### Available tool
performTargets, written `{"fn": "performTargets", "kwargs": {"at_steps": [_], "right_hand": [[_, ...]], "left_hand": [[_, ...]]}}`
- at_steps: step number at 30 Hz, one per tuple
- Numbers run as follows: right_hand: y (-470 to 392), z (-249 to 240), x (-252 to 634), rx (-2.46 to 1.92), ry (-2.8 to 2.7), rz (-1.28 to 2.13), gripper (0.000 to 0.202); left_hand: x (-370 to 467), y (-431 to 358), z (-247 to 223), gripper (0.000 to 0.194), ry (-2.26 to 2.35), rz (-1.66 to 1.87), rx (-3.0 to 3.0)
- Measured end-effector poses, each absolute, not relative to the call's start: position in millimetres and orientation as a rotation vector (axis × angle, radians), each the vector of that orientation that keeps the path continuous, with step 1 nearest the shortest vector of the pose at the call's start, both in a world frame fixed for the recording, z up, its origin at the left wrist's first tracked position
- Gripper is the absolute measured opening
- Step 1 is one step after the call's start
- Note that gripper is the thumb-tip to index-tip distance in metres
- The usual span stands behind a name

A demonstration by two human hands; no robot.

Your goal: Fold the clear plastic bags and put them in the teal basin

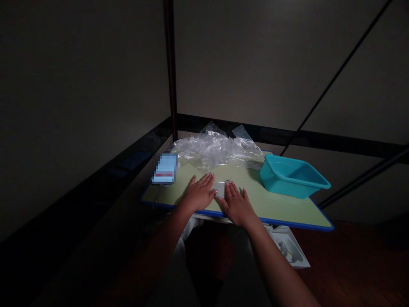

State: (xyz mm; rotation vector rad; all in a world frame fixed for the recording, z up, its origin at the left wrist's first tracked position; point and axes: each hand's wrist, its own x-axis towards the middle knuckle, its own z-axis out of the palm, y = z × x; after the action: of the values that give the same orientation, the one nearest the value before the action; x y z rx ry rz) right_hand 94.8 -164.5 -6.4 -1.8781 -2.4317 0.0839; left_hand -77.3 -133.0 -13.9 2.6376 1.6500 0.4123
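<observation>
Fingers [209,177] of the left hand [200,195] and of the right hand [238,207] are extended flat and unclenched in the head view, with nothing seen to be grasped. Between the hands, a small pale flat piece [220,188] is laid on the tabletop [284,209], flanked closely by both. From it, crumpled clear plastic [217,147] is spread at twelve o'clock, near the fingertips; a phone [164,169] is placed between nine and ten, and a turquoise bin [287,181] towards three, both well apart. At four o'clock, below the tabletop, a white box [289,249] is partly covered; its contents cannot be made out. The phone's screen is pixelated, the bin's floor is hidden, and the piece's outline is partly masked by fingers.
</observation>
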Motion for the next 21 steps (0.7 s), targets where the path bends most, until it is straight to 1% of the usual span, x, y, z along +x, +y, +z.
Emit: {"fn": "performTargets", "kwargs": {"at_steps": [6,12,14,18,21], "right_hand": [[-164,-7,96,-1.911,-2.425,0.087,0.077],[-165,-2,90,-1.960,-2.362,0.009,0.076],[-164,2,80,-1.893,-2.354,-0.018,0.075],[-157,7,57,-1.666,-2.469,0.081,0.071],[-151,6,51,-1.678,-2.491,0.174,0.069]], "left_hand": [[-78,-138,-11,0.053,1.846,0.482,2.538],[-78,-142,-6,0.052,1.837,0.418,2.511],[-79,-142,-5,0.052,1.834,0.398,2.512],[-80,-141,-5,0.054,1.809,0.362,2.505],[-79,-141,-5,0.055,1.816,0.349,2.486]]}}
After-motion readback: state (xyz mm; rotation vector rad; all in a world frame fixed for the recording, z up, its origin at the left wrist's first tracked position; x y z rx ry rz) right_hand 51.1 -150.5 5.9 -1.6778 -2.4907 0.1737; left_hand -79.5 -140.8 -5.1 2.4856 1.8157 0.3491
